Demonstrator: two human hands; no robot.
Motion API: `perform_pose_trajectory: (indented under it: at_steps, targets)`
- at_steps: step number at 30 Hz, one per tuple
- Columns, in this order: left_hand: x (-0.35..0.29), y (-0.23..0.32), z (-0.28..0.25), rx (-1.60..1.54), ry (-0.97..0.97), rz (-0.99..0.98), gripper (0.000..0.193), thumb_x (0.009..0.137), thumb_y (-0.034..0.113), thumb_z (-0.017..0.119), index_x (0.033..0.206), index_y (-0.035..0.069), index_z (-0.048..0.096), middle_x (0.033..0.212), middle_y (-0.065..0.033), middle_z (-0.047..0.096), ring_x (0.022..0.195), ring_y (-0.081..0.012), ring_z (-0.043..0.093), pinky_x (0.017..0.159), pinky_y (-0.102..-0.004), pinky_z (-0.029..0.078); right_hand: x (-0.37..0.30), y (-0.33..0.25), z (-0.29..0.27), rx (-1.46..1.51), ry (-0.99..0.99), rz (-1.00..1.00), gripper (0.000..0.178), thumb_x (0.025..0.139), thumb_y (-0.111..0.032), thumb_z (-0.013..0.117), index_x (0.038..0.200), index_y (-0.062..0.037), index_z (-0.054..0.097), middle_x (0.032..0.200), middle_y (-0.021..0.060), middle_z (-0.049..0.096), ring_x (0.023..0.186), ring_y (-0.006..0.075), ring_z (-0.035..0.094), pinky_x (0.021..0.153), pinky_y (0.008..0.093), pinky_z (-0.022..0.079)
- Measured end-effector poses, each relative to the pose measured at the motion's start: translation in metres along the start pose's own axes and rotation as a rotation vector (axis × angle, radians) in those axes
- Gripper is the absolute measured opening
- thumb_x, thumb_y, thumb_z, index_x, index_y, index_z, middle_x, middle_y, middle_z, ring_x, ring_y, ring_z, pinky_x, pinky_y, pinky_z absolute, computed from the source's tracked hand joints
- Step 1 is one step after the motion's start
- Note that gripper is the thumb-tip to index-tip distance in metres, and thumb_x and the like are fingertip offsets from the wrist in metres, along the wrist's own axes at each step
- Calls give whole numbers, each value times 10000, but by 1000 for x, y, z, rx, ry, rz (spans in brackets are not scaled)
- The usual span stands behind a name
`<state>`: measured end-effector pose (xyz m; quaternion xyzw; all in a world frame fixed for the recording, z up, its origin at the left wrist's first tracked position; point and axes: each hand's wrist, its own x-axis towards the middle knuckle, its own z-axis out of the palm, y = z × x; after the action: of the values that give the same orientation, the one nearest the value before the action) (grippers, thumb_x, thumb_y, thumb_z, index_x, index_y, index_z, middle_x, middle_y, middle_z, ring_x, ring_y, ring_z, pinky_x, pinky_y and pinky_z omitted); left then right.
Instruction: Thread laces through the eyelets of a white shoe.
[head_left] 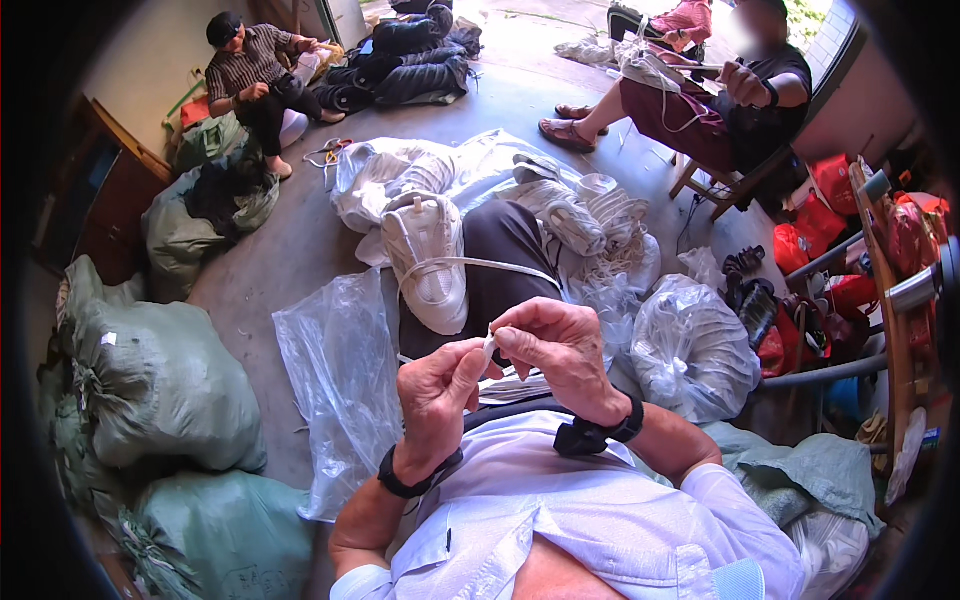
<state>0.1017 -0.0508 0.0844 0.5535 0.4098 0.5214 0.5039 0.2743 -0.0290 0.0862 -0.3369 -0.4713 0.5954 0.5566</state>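
Observation:
My left hand (438, 397) and my right hand (560, 352) meet in front of my chest, thumbs and fingertips pinched together. Between them is a small white end of what looks like a shoelace (490, 346), mostly covered by the fingers. Just beyond, a white sneaker (432, 265) rests toe toward me against my dark-trousered leg (505, 262). A flat white lace (505, 267) crosses the shoe and trails right across the leg. More white strands lie on my lap, partly hidden under the hands.
White sneakers (570, 222) and bundled laces lie beyond my knee. A clear plastic bag (345, 370) lies left, a filled one (690, 350) right. Green sacks (175, 375) line the left side. Two seated people (265, 85) (730, 110) work farther off. Red bags fill a rack (885, 290).

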Motion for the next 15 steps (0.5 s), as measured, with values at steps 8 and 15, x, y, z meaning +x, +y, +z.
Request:
perform_pose_trajectory:
  at_steps: [8,15]
  targets:
    - [4,1,4,-84,64,-39,134,931,45,661,1041,-9,715,774,-74,721,559,-48,582,466,-190,439,1,-2,6,18,41,13,227,905,-172,733,1016,24,701,767,48,692,593,34,580,484,167,461]
    - [2,-1,2,21,34,20,130,921,32,665,1032,-16,712,780,-77,724,565,-61,592,473,-195,448,-1,0,11,18,-16,-74,183,911,-142,721,997,20,720,769,35,693,617,36,594,487,166,450]
